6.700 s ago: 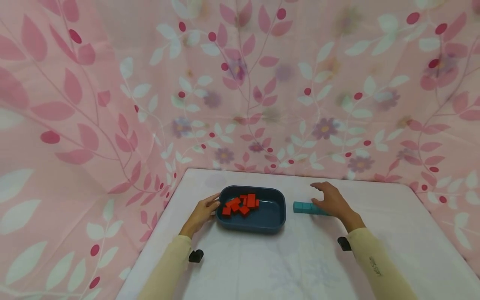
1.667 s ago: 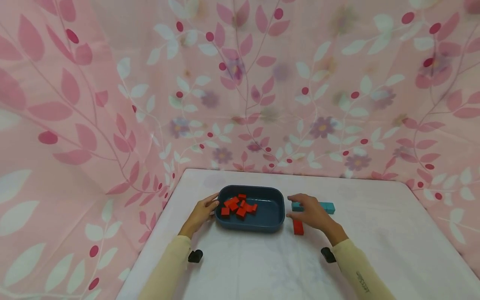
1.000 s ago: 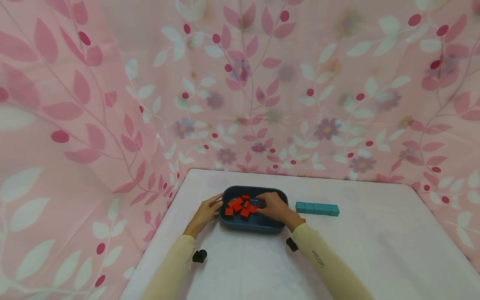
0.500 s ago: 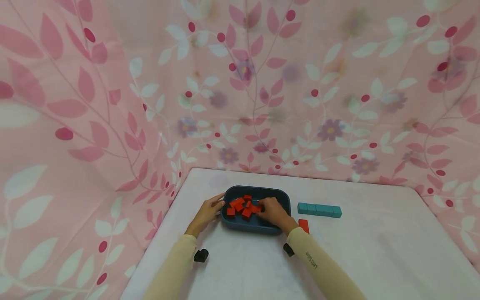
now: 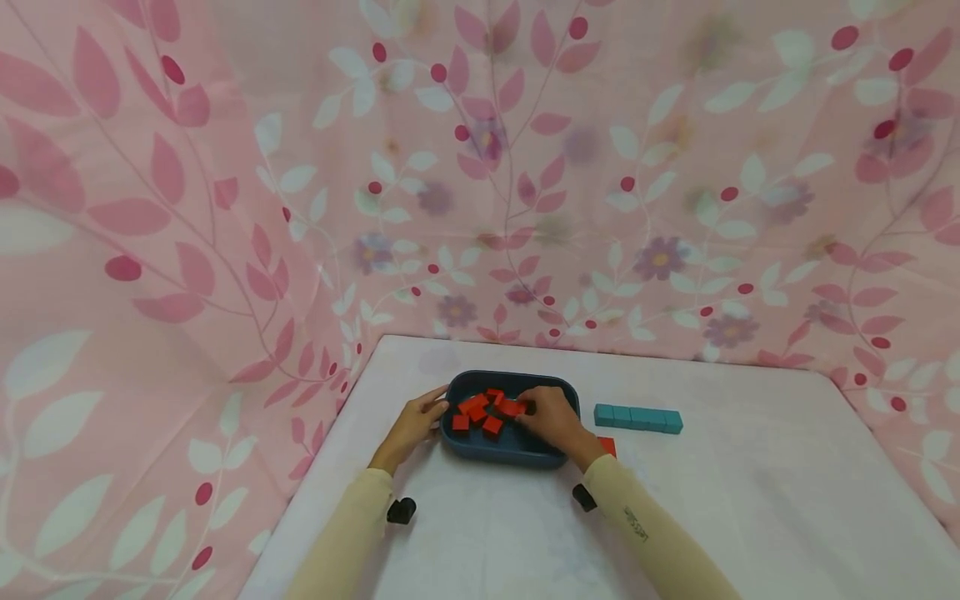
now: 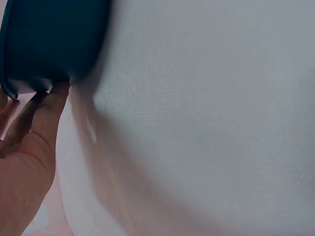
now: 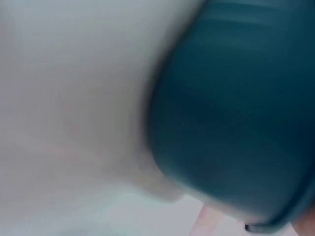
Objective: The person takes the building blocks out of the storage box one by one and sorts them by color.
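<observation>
A dark blue rectangular tub (image 5: 498, 455) holds several red blocks (image 5: 474, 408), mostly toward its left side. My right hand (image 5: 553, 417) reaches over the right part of the tub and pinches a red block (image 5: 512, 407) at its fingertips. The left hand (image 5: 408, 427) rests against the tub's left end; in the left wrist view its fairly straight fingers (image 6: 51, 110) touch the tub's outer wall. In the right wrist view the tub's wall (image 7: 231, 108) is blurred and covers nearly all of the right hand.
Right of the tub lies a straight row of teal blocks (image 5: 637, 418). In front of that row's left end sits another red block (image 5: 607, 447), partly behind the right wrist. A white cloth covers the table (image 5: 480, 533); pink floral fabric (image 5: 510, 183) hangs behind and at the left.
A red block has appeared on the table before the teal row. My right hand has moved left from there into the tub and taken hold of another red block. The left hand stays put.
</observation>
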`<state>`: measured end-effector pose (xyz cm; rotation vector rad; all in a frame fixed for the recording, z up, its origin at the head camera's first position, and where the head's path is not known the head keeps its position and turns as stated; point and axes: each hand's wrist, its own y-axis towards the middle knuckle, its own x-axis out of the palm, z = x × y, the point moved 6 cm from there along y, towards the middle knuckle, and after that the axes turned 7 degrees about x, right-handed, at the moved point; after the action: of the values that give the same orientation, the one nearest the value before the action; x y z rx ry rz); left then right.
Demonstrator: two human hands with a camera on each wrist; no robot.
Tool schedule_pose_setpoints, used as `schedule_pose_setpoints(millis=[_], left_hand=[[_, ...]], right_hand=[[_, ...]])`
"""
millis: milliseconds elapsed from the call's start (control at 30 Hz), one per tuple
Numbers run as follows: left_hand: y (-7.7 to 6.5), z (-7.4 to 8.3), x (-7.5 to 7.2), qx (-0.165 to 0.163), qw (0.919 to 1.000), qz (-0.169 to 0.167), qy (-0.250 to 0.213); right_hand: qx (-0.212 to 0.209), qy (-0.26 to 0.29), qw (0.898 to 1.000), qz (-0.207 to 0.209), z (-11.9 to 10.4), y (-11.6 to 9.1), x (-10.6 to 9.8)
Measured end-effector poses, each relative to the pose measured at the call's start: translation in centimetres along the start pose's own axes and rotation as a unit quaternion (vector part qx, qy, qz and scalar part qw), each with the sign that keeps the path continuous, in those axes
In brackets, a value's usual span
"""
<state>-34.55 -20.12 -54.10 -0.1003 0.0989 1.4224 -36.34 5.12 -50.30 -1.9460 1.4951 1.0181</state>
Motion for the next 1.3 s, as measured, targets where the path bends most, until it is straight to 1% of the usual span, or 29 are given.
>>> schedule_pose_setpoints(millis=[167, 200, 333, 467, 567, 733, 900, 1067, 1200, 1300], left_hand=[[0.1, -0.2, -0.2, 0.001, 1.0000, 0.000, 0.007], [0.1, -0.1, -0.2, 0.004, 1.0000, -0.001, 0.009], [0.2, -0.2, -0.2, 0.003, 1.0000, -0.003, 0.002], [0.3, -0.1, -0.2, 0.002, 1.0000, -0.003, -0.004], [0.2, 0.0, -0.2, 0.008, 1.0000, 0.002, 0.000], [0.1, 0.1, -0.2, 0.003, 1.0000, 0.002, 0.001], [0.2, 0.1, -0.2, -0.003, 1.0000, -0.004, 0.001], [0.3, 0.1, -0.2, -0.009, 1.0000, -0.001, 0.002], [0.2, 0.0, 0.0, -0.013, 0.9999, -0.001, 0.008], [0.2, -0.1, 0.2, -0.012, 0.9999, 0.000, 0.009]], right_hand=[[-0.015, 0.012, 0.999, 0.046, -0.1, -1.1, -2.3], [-0.019, 0.020, 0.998, 0.051, 0.0, -1.3, -2.8], [-0.019, 0.031, 0.997, 0.061, 0.8, -2.1, -4.8], [-0.025, 0.049, 0.997, 0.052, 1.9, -3.1, -6.9], [-0.033, 0.060, 0.997, 0.037, 2.8, -3.8, -8.4], [-0.037, 0.046, 0.998, 0.004, 4.9, -5.1, -10.3], [-0.018, 0.045, 0.998, -0.039, 7.2, -6.3, -11.3], [-0.012, 0.028, 0.998, -0.059, 9.5, -7.1, -11.3], [-0.025, 0.014, 0.997, -0.073, 10.9, -7.6, -11.1], [-0.048, 0.014, 0.995, -0.082, 11.5, -7.9, -11.0]])
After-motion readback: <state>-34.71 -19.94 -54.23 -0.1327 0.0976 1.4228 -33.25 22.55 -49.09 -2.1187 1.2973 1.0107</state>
